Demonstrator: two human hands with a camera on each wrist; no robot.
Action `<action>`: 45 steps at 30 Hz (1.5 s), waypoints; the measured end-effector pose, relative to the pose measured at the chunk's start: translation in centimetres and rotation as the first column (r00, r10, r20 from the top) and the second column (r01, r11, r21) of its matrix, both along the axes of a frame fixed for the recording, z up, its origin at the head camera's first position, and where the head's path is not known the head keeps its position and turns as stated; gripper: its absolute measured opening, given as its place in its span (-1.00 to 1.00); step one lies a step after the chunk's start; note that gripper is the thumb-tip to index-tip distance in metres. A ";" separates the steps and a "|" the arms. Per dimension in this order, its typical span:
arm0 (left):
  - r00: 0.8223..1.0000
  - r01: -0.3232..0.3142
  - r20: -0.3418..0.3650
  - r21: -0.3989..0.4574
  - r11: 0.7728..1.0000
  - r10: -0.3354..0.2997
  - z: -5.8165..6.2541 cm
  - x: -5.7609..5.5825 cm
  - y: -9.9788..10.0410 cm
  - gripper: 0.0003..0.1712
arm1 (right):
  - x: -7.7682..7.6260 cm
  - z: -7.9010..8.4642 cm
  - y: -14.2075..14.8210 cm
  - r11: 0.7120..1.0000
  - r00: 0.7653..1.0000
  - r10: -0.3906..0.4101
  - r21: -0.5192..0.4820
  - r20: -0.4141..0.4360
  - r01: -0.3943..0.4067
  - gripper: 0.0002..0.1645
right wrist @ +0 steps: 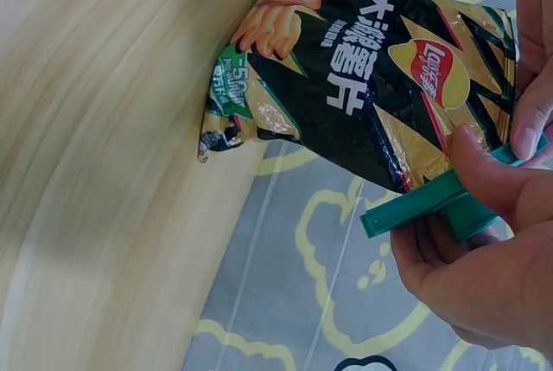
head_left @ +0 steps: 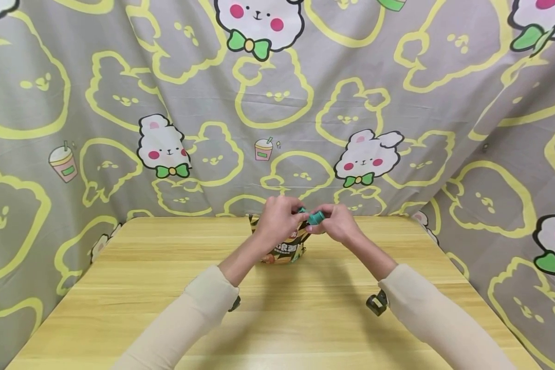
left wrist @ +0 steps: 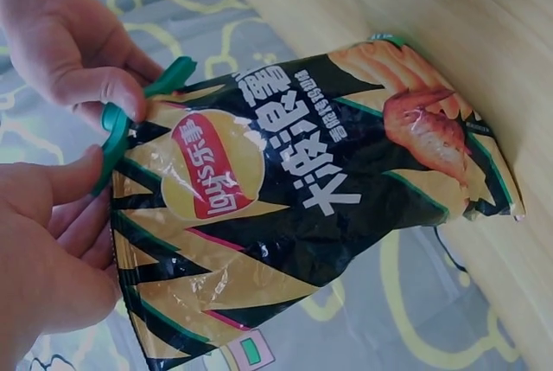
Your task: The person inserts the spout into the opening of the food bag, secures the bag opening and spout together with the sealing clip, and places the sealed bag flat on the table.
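Note:
A black and gold Lay's chip bag [left wrist: 294, 146] stands on its bottom end on the table, its front towards me. A green bag clip [right wrist: 415, 202] is at the right part of its top edge, its two bars spread apart. My left hand [head_left: 279, 221] holds one bar against the top edge, the thumb in front and the fingers partly hidden behind the bag. From the right, my right hand [head_left: 338, 222] pinches the clip between thumb and fingers. In the right wrist view, one bar's free end sticks out past the right fingertips.
The wooden table [head_left: 157, 288] extends in front of the bag and to both sides. A grey curtain [head_left: 203, 103] with yellow outlines and bunny faces hangs behind and around the table. Dark wrist-camera mounts [head_left: 376, 303] show beneath the sleeves.

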State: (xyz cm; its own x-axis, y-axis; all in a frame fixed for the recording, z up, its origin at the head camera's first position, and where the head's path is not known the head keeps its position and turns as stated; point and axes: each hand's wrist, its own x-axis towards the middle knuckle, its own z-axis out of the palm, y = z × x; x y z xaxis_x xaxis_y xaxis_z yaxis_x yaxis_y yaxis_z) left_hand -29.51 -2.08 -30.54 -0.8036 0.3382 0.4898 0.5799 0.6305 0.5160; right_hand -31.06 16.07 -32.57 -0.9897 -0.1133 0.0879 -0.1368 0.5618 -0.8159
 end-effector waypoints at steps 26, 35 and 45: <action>0.998 -0.031 0.045 -0.101 0.994 0.035 0.7 1.1 -1.3 -0.84 | 0.7 0.1 1.4 0.988 0.995 0.100 0.120 -0.006 -0.098 -0.43; 0.994 -0.089 0.059 -0.063 0.994 0.093 1.7 1.2 -3.8 -0.77 | 1.0 0.0 2.6 0.974 0.992 0.121 0.198 -0.027 -0.113 -0.47; 0.977 -0.197 0.078 -0.017 0.980 0.198 1.1 0.3 -8.6 -0.80 | 1.4 -1.5 4.2 0.969 0.996 0.085 0.231 0.006 -0.084 -0.48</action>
